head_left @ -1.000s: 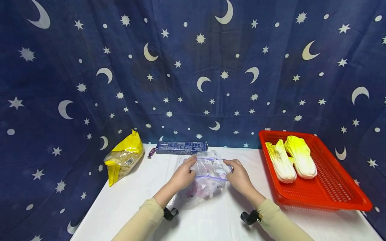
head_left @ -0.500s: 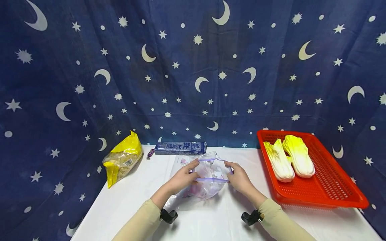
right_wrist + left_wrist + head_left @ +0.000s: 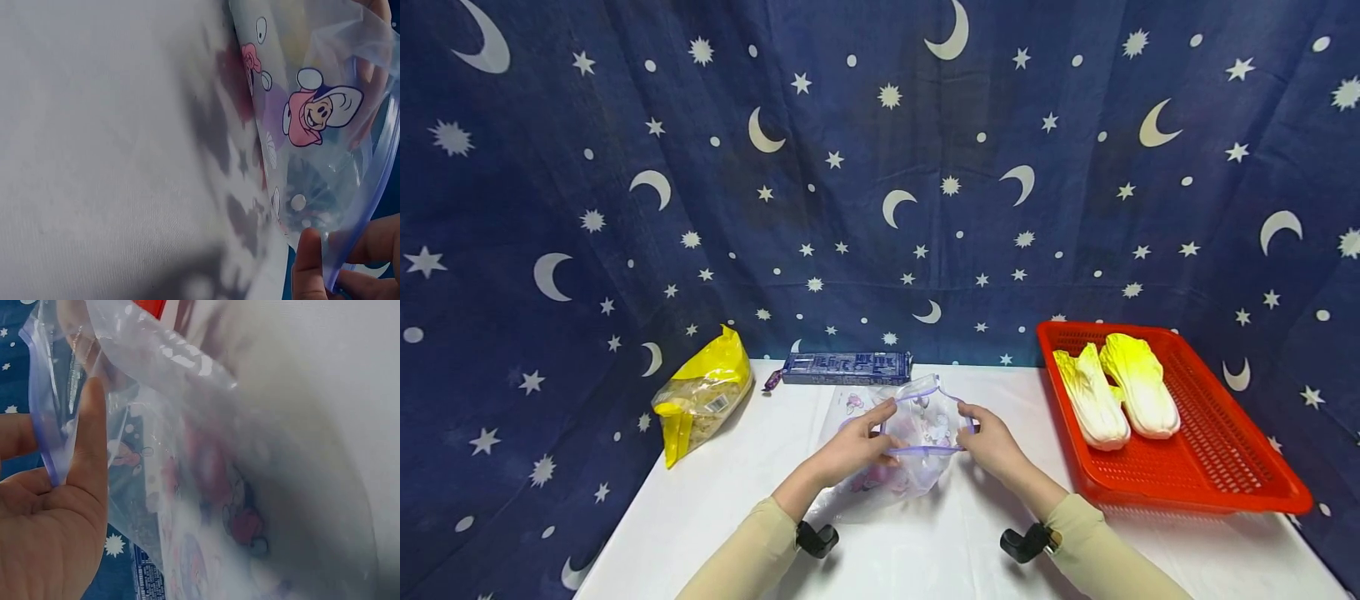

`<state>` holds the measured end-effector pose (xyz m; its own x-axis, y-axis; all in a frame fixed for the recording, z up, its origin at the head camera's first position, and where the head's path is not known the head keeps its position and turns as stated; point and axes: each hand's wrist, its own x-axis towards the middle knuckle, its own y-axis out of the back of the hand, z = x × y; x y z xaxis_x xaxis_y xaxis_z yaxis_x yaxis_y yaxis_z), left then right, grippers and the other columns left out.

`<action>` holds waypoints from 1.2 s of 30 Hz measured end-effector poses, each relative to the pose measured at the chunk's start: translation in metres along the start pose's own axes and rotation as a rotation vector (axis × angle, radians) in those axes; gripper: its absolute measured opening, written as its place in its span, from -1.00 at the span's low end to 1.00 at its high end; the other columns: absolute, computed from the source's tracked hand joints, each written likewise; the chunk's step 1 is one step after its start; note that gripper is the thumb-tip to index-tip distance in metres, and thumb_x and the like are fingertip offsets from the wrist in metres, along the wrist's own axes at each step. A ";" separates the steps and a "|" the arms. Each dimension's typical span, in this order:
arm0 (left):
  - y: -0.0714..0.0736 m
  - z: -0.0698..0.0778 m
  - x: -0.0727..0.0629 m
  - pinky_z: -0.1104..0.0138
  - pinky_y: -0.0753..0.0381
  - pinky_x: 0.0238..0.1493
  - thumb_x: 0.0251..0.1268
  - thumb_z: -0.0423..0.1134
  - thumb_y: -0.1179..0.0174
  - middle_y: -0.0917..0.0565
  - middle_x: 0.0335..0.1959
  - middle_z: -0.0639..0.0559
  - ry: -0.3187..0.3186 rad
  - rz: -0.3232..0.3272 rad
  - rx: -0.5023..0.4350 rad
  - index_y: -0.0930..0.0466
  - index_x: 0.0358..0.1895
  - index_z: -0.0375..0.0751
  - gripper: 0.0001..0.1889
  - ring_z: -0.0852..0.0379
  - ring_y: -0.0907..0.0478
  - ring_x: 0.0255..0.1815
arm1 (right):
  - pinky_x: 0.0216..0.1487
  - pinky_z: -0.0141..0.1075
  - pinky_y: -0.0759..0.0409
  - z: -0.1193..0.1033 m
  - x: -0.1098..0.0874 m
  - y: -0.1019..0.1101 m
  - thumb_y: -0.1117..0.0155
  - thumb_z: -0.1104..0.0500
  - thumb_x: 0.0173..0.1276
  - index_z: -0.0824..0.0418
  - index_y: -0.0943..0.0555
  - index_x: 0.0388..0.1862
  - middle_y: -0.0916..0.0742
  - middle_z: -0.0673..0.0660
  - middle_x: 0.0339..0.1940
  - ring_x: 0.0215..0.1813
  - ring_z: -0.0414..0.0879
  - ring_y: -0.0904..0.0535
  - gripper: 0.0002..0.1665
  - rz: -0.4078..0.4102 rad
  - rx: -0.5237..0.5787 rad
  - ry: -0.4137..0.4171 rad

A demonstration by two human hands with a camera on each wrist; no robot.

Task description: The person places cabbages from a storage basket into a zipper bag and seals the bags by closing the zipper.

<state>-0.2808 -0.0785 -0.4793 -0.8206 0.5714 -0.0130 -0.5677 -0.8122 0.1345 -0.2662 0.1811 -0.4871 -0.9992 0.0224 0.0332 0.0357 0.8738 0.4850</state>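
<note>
A clear plastic zip bag with pink cartoon prints stands partly raised over the white table, its purple-edged mouth spread wide. At the left side of the mouth my left hand grips the rim; in the left wrist view the purple zip strip passes between the fingers. On the opposite side my right hand pinches the rim between thumb and fingers, as the right wrist view also shows beside the cartoon print. The bag's lower part lies toward the left forearm, partly hidden by the left hand.
A red plastic basket at the right holds two Chinese cabbages. A yellow, partly clear food bag leans at the left. Along the back lie a dark blue packet and a small purple wrapped candy. A starry blue curtain hangs behind.
Both hands have pulled the bag's mouth wider and rounder, and the left fingers have spread apart along the rim. The whole view has shifted slightly; the other objects stay put.
</note>
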 end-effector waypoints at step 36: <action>0.004 -0.009 -0.010 0.20 -0.73 0.05 0.45 -0.32 -0.22 0.14 0.69 -0.18 0.018 -0.060 -0.095 0.10 0.65 -0.31 -0.14 -0.07 -0.72 -0.02 | 0.41 0.34 -0.29 -0.028 0.013 0.195 -0.09 -0.11 0.60 0.51 0.03 0.61 -0.19 0.60 0.53 0.48 0.51 -0.19 -0.03 -0.048 -0.142 -0.063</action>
<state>-0.2753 -0.0882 -0.4878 -0.7854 0.6179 -0.0360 -0.6189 -0.7845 0.0386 -0.2718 0.3375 -0.3675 -0.9988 0.0164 -0.0452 -0.0142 0.7969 0.6039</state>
